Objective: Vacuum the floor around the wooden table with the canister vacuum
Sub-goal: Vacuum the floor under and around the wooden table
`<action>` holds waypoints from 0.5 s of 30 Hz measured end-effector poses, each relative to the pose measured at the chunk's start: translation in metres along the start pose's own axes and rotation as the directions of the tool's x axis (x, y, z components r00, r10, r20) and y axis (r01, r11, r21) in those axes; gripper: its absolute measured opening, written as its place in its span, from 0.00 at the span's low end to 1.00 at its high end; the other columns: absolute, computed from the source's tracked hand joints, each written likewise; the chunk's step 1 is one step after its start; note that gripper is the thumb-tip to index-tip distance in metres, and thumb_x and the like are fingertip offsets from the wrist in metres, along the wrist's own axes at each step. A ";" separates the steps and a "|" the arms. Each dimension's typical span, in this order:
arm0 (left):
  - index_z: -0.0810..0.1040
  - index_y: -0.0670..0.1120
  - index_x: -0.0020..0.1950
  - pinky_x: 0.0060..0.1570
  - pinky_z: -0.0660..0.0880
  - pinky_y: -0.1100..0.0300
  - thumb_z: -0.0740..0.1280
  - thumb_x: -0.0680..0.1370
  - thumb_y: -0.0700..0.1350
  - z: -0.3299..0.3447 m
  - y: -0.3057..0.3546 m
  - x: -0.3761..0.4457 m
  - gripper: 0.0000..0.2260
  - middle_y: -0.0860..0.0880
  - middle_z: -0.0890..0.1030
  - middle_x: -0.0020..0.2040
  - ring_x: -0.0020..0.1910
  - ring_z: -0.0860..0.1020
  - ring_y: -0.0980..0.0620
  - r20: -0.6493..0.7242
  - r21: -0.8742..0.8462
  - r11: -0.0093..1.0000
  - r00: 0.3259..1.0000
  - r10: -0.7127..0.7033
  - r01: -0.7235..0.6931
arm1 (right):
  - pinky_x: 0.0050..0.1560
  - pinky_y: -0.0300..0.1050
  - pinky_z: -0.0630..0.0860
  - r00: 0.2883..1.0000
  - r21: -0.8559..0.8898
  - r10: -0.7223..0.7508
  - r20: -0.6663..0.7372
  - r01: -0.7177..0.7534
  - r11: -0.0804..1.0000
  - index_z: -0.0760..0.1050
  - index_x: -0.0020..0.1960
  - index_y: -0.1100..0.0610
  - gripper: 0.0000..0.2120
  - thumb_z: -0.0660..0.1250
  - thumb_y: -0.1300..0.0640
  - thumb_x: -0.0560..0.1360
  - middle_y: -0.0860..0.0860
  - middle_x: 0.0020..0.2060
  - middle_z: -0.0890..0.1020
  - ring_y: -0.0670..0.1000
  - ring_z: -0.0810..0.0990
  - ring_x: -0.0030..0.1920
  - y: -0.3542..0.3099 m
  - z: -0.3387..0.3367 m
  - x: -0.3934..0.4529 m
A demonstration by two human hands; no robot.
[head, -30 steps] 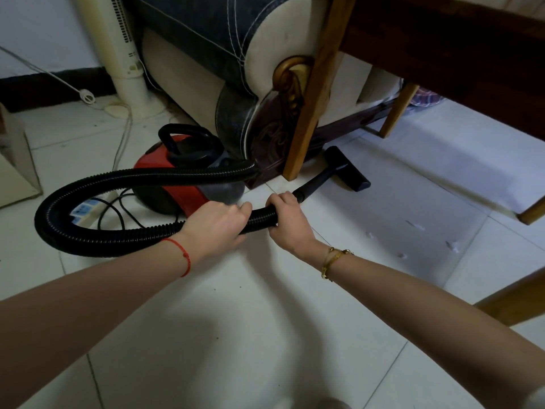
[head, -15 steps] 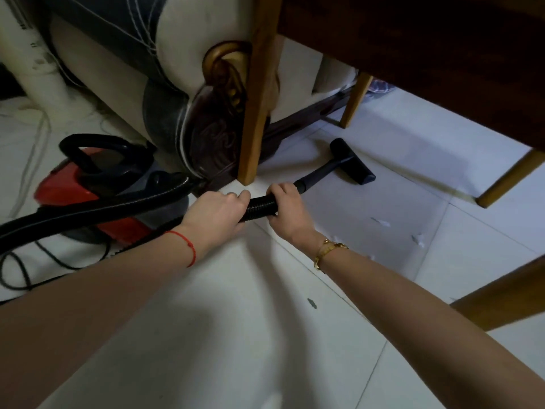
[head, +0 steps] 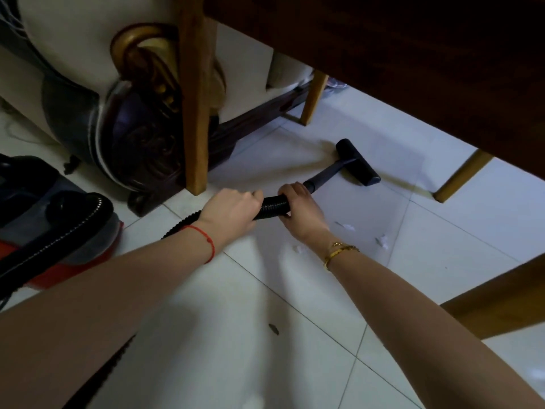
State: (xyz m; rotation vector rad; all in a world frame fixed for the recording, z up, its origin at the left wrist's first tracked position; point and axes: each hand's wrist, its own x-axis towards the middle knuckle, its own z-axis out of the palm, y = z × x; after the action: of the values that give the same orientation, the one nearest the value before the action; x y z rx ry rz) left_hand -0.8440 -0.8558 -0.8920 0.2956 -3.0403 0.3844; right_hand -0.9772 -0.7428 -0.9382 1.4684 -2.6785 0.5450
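Observation:
My left hand [head: 231, 209] and my right hand [head: 299, 206] both grip the black ribbed vacuum hose [head: 272, 206], close together. From my right hand a short dark wand runs to the black floor nozzle [head: 358, 162], which lies flat on the white tiles under the wooden table [head: 383, 54]. The red and black canister vacuum [head: 53, 231] sits at the left edge, its hose looping back under my left forearm. Small white scraps [head: 382, 240] lie on the floor just right of my right wrist.
A wooden table leg [head: 196, 113] stands right beyond my left hand, two more legs [head: 314, 97] farther back and right. An upholstered sofa with a carved dark base [head: 141, 143] is behind that leg. A dark speck [head: 273, 329] lies on the tile between my forearms.
The view and both hands have shifted right and under the table. The nozzle has slid farther right across the tiles; the canister now sits at the left edge.

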 end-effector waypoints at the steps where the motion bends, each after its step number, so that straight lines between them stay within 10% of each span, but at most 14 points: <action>1: 0.68 0.44 0.59 0.36 0.66 0.56 0.62 0.78 0.47 0.001 0.004 0.006 0.12 0.46 0.81 0.51 0.47 0.81 0.45 0.001 -0.005 1.000 1.000 0.008 -0.008 | 0.53 0.50 0.73 1.000 -0.008 0.011 -0.004 -0.011 1.000 0.72 0.55 0.59 0.13 0.70 0.60 0.71 0.55 0.53 0.75 0.56 0.71 0.59 0.007 0.000 0.000; 15: 0.69 0.43 0.57 0.36 0.66 0.57 0.62 0.77 0.43 0.001 0.033 0.026 0.10 0.45 0.81 0.50 0.46 0.81 0.44 0.000 -0.031 0.999 1.000 0.024 -0.024 | 0.51 0.50 0.73 0.997 0.027 0.057 -0.054 -0.055 0.998 0.71 0.52 0.59 0.12 0.70 0.62 0.71 0.54 0.51 0.75 0.56 0.71 0.55 0.038 -0.006 -0.015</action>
State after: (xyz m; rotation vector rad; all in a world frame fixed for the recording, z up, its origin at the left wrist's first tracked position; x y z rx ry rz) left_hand -0.8759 -0.8291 -0.8985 0.2573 -3.0495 0.3381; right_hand -1.0013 -0.7102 -0.9465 1.3670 -2.6875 0.6161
